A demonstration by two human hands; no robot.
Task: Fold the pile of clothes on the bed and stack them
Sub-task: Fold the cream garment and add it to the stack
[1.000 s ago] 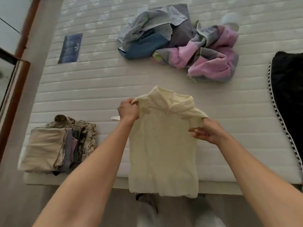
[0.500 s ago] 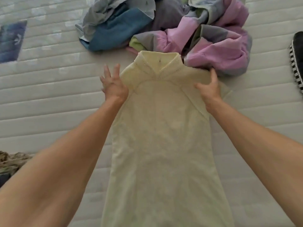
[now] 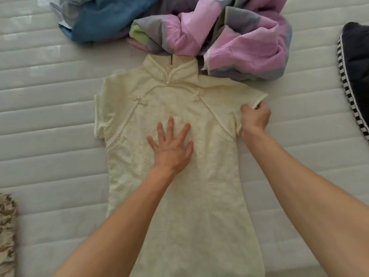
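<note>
The white quilted bed (image 3: 50, 120) fills the frame. Your cream dress (image 3: 179, 196) lies flat at centre, collar touching the unfolded pile (image 3: 209, 33) at the top. Your left hand (image 3: 171, 148) presses its chest with fingers spread; your right hand (image 3: 255, 118) pinches the right sleeve hem.

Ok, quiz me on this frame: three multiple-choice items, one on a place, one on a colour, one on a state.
1. Where does the left hand rest?
A. on the dress's chest
B. on the collar
C. on the bare mattress

2. What colour is the dress?
A. blue
B. pale cream
C. black

3. What is the right hand doing?
A. lying flat
B. hanging free
C. gripping the sleeve edge

Answers: 1 A, fingers spread flat on the chest; 2 B, pale cream fabric throughout; 3 C, fingers curled round the sleeve hem.
</note>
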